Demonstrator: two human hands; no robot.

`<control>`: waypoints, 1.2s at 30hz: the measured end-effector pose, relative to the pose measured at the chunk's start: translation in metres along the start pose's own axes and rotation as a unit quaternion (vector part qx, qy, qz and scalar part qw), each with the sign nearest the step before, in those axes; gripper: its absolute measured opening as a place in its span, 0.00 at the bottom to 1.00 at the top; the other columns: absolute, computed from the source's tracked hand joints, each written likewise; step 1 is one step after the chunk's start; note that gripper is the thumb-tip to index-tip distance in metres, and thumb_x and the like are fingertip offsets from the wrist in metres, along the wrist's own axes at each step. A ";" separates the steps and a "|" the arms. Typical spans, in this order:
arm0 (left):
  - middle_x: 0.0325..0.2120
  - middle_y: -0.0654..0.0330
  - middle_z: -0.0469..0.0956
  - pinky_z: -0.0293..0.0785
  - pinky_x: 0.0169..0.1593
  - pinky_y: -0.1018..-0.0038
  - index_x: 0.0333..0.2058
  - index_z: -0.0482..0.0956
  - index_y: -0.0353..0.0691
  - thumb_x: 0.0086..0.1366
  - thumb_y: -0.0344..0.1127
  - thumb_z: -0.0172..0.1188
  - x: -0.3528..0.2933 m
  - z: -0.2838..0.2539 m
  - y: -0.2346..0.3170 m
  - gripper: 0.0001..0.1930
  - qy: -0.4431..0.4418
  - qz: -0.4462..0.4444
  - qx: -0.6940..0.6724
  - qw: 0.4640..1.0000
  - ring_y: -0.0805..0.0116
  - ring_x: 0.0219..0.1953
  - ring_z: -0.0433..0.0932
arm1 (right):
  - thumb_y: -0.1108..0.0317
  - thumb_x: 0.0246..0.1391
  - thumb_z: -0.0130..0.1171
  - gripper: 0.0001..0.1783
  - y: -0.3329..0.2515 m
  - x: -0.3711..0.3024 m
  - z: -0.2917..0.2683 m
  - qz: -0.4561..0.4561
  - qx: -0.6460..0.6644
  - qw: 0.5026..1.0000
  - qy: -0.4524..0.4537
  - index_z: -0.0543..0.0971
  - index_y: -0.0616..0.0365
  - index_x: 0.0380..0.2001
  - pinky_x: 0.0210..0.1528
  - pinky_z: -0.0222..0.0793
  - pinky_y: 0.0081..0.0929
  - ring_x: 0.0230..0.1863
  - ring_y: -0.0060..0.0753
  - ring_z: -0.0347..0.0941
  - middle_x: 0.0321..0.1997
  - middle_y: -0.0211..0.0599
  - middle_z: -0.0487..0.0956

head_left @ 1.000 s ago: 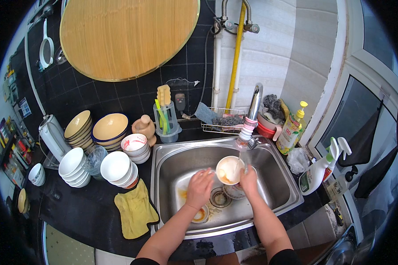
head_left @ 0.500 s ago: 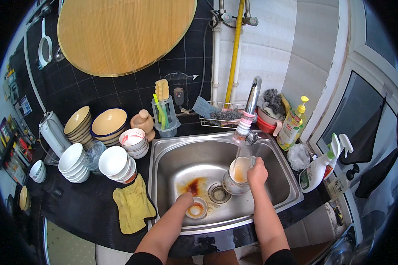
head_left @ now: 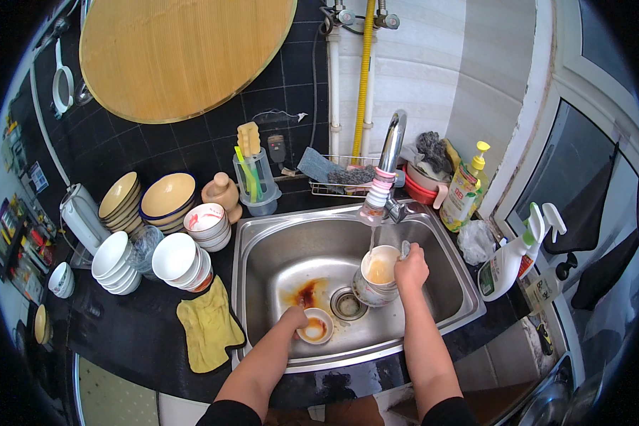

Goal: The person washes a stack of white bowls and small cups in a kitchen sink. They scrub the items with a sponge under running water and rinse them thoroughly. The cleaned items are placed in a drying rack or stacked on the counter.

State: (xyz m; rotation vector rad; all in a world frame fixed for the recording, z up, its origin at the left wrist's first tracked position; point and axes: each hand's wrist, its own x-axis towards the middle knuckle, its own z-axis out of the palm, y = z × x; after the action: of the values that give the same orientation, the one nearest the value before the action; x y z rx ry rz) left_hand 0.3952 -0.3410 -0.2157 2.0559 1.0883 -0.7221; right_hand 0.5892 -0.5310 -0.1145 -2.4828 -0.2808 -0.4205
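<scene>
In the steel sink [head_left: 433, 312], my left hand [head_left: 294, 323] grips the rim of a small white dish [head_left: 315, 328], tilted and streaked with reddish-brown residue. My right hand [head_left: 410, 268] is closed at the rim of a white bowl [head_left: 380, 268] holding cloudy liquid. A small grey thing [head_left: 405, 249], too small to name, shows at its fingertips. The bowl sits over a patterned bowl [head_left: 366, 292], beside the drain [head_left: 348, 304]. Water runs from the tap [head_left: 392, 145] into the upper bowl. A dark brown stain [head_left: 309, 292] spreads on the sink floor.
Left of the sink stand stacked white bowls [head_left: 175, 257], cream bowls [head_left: 168, 196] and a yellow cloth [head_left: 207, 328]. Behind are a utensil holder [head_left: 260, 190] and a wire rack [head_left: 341, 186] with scrubbers. To the right are a soap bottle [head_left: 463, 193] and a spray bottle [head_left: 505, 270].
The small dish in my left hand has shifted slightly, showing more of its inside. The bowl at my right hand has tilted a little under the water. The whole view has turned slightly.
</scene>
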 end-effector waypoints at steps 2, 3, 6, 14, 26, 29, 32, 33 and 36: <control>0.28 0.45 0.77 0.73 0.17 0.68 0.42 0.71 0.29 0.51 0.25 0.50 -0.010 -0.006 0.003 0.17 -0.003 0.016 -0.051 0.999 0.58 0.17 0.77 | 0.62 0.43 0.59 0.16 -0.003 -0.001 -0.003 0.007 0.008 1.000 0.007 0.68 0.59 0.33 0.34 0.68 0.45 0.33 0.54 0.72 0.37 0.45 0.71; 0.27 0.45 0.76 0.72 0.14 0.68 0.42 0.70 0.28 0.50 0.24 0.49 -0.014 -0.008 0.004 0.17 -0.003 0.030 -0.074 0.997 0.59 0.14 0.76 | 0.61 0.43 0.59 0.17 -0.007 -0.002 -0.006 0.010 0.012 1.000 0.011 0.68 0.58 0.33 0.34 0.68 0.45 0.34 0.54 0.72 0.38 0.45 0.71; 0.25 0.44 0.76 0.71 0.14 0.68 0.40 0.70 0.26 0.50 0.25 0.48 -0.022 -0.016 0.009 0.16 0.034 0.025 -0.106 0.993 0.59 0.14 0.75 | 0.57 0.44 0.59 0.20 -0.019 -0.003 -0.018 0.009 0.074 0.994 0.086 0.67 0.59 0.33 0.34 0.67 0.43 0.35 0.53 0.71 0.38 0.44 0.70; 0.21 0.49 0.73 0.66 0.11 0.69 0.46 0.62 0.31 0.53 0.28 0.41 -0.027 -0.029 0.018 0.20 0.084 0.096 -0.298 0.946 0.64 0.09 0.69 | 0.58 0.44 0.58 0.22 -0.046 -0.024 -0.029 -0.250 0.200 0.946 0.045 0.68 0.61 0.38 0.41 0.64 0.40 0.40 0.51 0.68 0.38 0.45 0.70; 0.18 0.59 0.71 0.64 0.15 0.75 0.42 0.69 0.39 0.65 0.50 0.41 -0.054 -0.032 0.043 0.20 0.166 0.264 -0.391 0.866 0.72 0.13 0.67 | 0.74 0.34 0.59 0.14 -0.064 -0.062 -0.005 -0.466 0.025 0.849 -0.250 0.76 0.55 0.31 0.43 0.67 0.33 0.41 0.41 0.71 0.35 0.36 0.75; 0.22 0.59 0.72 0.66 0.17 0.75 0.43 0.69 0.40 0.65 0.50 0.40 -0.068 -0.031 0.053 0.20 0.101 0.292 -0.360 0.880 0.72 0.17 0.69 | 0.74 0.35 0.58 0.09 -0.061 -0.068 0.017 -0.429 0.030 0.877 -0.214 0.78 0.56 0.27 0.38 0.68 0.34 0.37 0.39 0.72 0.35 0.36 0.76; 0.21 0.61 0.71 0.64 0.16 0.77 0.45 0.69 0.43 0.66 0.52 0.38 -0.054 -0.025 0.050 0.21 0.129 0.303 -0.394 0.858 0.74 0.16 0.68 | 0.69 0.38 0.56 0.04 -0.064 -0.076 0.021 -0.463 0.252 0.830 -0.182 0.79 0.56 0.20 0.34 0.67 0.32 0.31 0.38 0.71 0.29 0.36 0.77; 0.20 0.63 0.70 0.63 0.14 0.78 0.45 0.69 0.44 0.66 0.52 0.38 -0.043 -0.021 0.045 0.21 0.153 0.306 -0.407 0.847 0.76 0.14 0.66 | 0.68 0.39 0.56 0.05 -0.066 -0.077 0.018 -0.480 0.228 0.819 -0.215 0.78 0.56 0.20 0.36 0.66 0.33 0.31 0.38 0.71 0.27 0.35 0.77; 0.21 0.63 0.70 0.63 0.14 0.78 0.44 0.69 0.45 0.66 0.52 0.37 0.003 -0.010 0.033 0.20 0.352 0.403 -0.344 0.772 0.76 0.14 0.66 | 0.65 0.40 0.55 0.08 -0.075 -0.079 -0.008 -0.502 0.060 0.809 -0.300 0.76 0.57 0.16 0.41 0.62 0.33 0.32 0.36 0.71 0.22 0.33 0.76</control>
State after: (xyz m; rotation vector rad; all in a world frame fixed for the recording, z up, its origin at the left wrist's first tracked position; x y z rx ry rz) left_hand 0.4264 -0.3454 -0.2017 1.8325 0.5364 0.8391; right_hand 0.4916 -0.4839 -0.0973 -2.0615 -1.8423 0.0251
